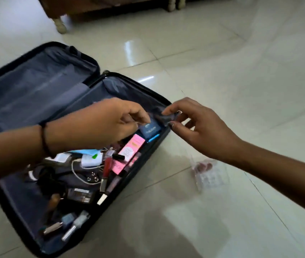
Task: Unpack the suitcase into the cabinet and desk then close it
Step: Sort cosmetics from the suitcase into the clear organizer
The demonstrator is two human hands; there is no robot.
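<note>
The suitcase lies open flat on the tiled floor at the left of the frame. Its upper half shows only bare blue lining, and its lower half holds a loose scatter of small things. Both hands meet at the right-hand corner of the loaded half. The right hand comes in from the lower right, thumb and fingers pinched on a dark lining flap at the rim, apparently pulling it aside so the corner is clear. The left hand reaches across from the left edge, and its curled fingers close on the top of a blue box, seemingly to draw it out while the flap is held back, though the grip is partly hidden.

Just below the blue box lie a pink box, a red tube and a white charger with its cable. Small bottles sit toward the bottom left corner. A clear plastic bag rests on the floor right of the case, apart from it. A wooden furniture leg stands at the upper left.

Unpacking looks far from finished: much of the case's contents are yet to go to the cabinet and desk, neither of which can be identified in view, and the case cannot be closed yet
</note>
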